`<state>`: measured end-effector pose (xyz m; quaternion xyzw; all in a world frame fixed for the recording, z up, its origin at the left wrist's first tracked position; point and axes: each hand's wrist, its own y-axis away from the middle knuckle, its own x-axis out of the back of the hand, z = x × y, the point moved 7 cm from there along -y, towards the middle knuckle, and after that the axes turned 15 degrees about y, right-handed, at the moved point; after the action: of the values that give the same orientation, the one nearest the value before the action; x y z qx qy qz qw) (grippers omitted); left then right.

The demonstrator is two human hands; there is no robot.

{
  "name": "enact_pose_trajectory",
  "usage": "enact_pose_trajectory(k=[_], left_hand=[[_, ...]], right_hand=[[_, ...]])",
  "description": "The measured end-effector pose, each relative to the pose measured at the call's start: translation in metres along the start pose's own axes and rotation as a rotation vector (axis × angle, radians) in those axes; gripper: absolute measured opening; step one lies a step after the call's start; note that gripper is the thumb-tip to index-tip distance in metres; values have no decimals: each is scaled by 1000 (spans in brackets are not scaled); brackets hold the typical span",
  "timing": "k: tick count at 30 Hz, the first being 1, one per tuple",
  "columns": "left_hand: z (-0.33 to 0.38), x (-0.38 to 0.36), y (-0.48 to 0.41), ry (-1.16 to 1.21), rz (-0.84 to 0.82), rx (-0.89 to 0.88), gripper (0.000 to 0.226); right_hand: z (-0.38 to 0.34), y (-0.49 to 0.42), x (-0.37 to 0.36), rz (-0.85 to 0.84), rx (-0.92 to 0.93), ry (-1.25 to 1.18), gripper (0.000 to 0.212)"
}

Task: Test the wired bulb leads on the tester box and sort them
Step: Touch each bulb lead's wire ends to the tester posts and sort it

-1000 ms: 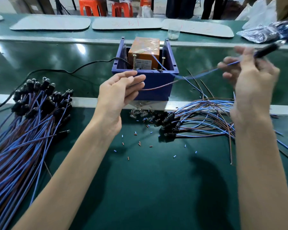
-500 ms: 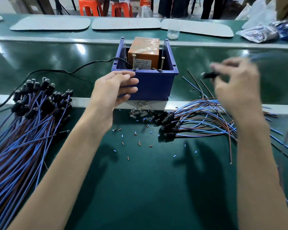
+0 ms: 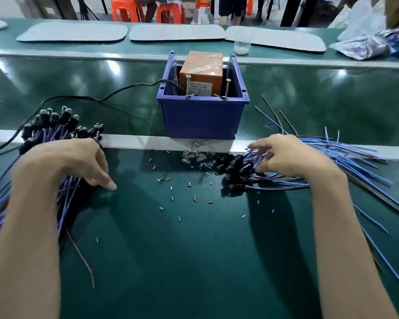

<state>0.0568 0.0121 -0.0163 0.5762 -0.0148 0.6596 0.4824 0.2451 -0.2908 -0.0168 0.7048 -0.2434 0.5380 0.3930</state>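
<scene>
Blue-walled tester box (image 3: 203, 120) taken as landmark, standing on the bench (image 3: 194, 261). Resting left hand (image 3: 72, 160) palm-down, fingers relaxed, on the lead bundle (image 3: 48, 125) lying left of the tester box. Holding right hand (image 3: 286, 157), fingers curled, among the lead pile (image 3: 237, 166) lying front-right of the tester box; gripping or merely touching, not discernible. Leaving loose bulbs (image 3: 196, 155) scattered just before the tester box.

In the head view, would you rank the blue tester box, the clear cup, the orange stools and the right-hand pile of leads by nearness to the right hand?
1. Right-hand pile of leads, under the right hand.
2. Blue tester box, ahead to its left.
3. Clear cup, on the back bench.
4. Orange stools, beyond the benches.
</scene>
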Motion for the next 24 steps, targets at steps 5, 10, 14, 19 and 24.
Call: enact_pose_trajectory(k=[5, 10, 14, 19, 24], left_hand=[[-10, -9, -6, 8, -55, 79, 25], [-20, 0, -12, 39, 17, 51, 38], [-38, 9, -12, 126, 0, 112, 46], [-38, -2, -11, 112, -61, 183, 40], [-24, -4, -3, 53, -47, 133, 24]], right_hand=[[-2, 3, 5, 24, 21, -26, 45], [-4, 7, 14, 95, 27, -87, 36], [-2, 10, 18, 101, 14, -112, 35], [-3, 12, 16, 71, 18, -130, 36], [-4, 13, 21, 107, 42, -154, 35]])
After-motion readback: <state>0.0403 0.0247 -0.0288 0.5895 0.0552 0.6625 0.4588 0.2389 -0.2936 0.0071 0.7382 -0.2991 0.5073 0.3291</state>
